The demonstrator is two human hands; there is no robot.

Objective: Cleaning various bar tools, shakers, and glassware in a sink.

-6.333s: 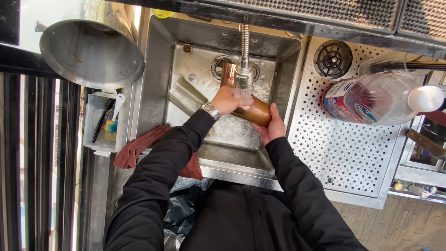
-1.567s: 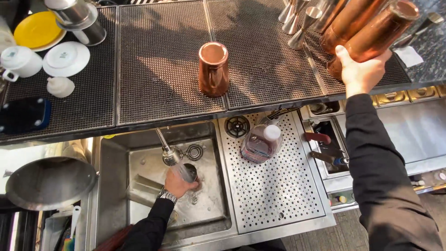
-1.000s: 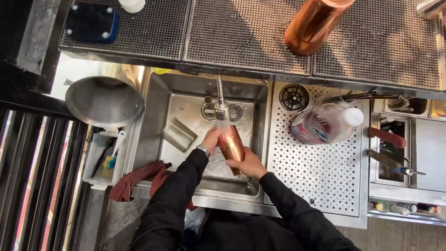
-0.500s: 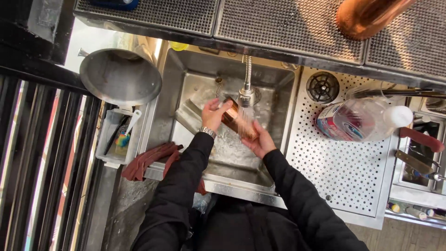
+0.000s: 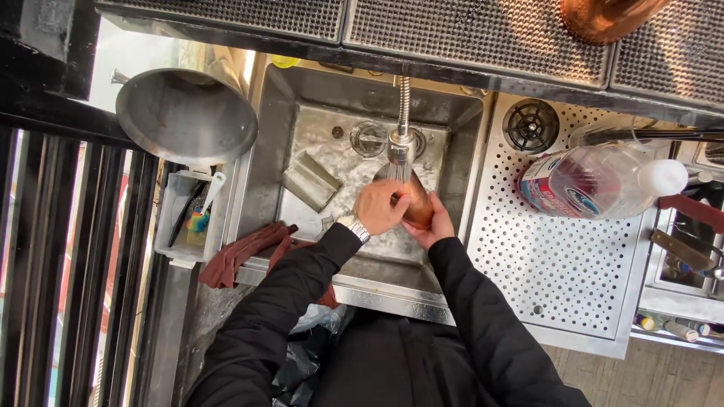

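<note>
Hands wrapped together, left and right, around a copper cup over the sink, directly under the spray tap; turning it slowly would rinse every side.

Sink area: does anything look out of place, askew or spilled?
The clear bottle lies on its side on the perforated drainboard, and a red rag hangs over the sink rim. No spill visible.
</note>
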